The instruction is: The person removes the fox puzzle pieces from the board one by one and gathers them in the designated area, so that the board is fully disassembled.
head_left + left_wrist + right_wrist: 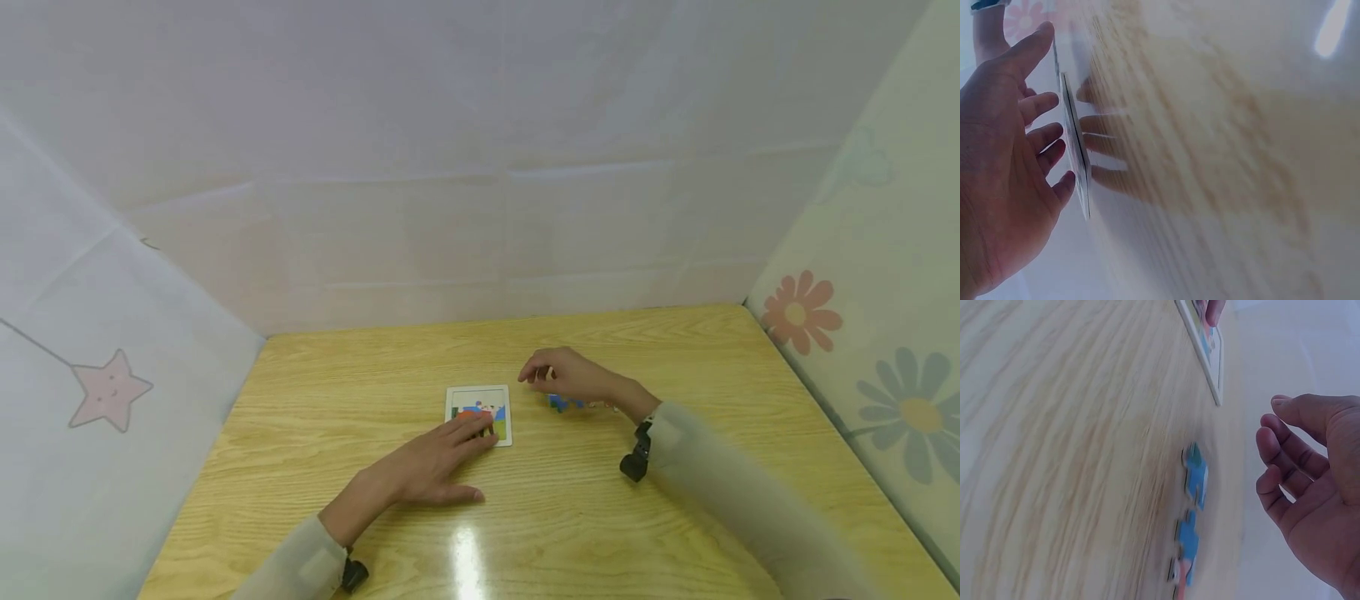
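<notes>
A small white-framed jigsaw board [508, 417] lies on the table with part of a colourful picture in it; its upper strip is pale. My left hand [442, 460] stretches its fingers over the board's lower part, hiding some of the picture. Seen edge-on in the left wrist view, the board [1077, 147] is right at the fingertips. To its right, my right hand [573, 375] hovers with fingers loosely bent and nothing between them. Below that hand, loose jigsaw pieces lie in a row: a blue and green one [1195, 475] and a blue one [1187, 540] among them.
The wooden table [570, 517] has a pale cloth wall [480, 250] along its back. More cloth with printed flowers [802, 312] closes off the right side, and one with a pink star [111, 390] the left. Each wrist carries a small black camera [636, 462].
</notes>
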A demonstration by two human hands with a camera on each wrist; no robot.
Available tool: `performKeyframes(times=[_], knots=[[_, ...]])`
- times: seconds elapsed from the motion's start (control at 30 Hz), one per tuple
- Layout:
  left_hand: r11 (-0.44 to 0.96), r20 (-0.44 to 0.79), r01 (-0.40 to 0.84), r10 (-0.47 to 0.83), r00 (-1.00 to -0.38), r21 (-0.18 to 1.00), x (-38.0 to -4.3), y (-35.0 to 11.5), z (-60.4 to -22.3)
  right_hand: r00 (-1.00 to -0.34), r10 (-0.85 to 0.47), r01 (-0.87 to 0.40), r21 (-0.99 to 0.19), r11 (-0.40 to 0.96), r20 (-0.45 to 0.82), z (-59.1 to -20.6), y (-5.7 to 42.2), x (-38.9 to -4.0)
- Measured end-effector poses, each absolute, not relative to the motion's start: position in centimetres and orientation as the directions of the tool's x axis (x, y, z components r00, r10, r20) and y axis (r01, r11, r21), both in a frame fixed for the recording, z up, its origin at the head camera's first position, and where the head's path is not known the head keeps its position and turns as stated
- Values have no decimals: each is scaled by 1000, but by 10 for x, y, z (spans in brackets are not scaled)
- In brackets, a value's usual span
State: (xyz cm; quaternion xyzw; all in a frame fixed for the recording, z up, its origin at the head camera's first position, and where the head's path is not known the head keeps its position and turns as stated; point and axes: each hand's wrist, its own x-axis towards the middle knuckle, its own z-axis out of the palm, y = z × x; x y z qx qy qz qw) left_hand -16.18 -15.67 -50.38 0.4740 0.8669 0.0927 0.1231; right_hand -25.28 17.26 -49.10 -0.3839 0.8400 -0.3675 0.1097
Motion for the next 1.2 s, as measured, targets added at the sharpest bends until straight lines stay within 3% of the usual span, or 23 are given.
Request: performKeyframes(times=[0.67, 1.2], knots=[[538, -97, 798, 840, -533, 273, -147, -168, -506, -632, -772, -558, -734, 388, 72, -495, 105, -258], [521, -83, 812, 851, -519, 261, -145, -169, -509, -647, -762, -516, -758, 399, 39, -510, 79, -259]])
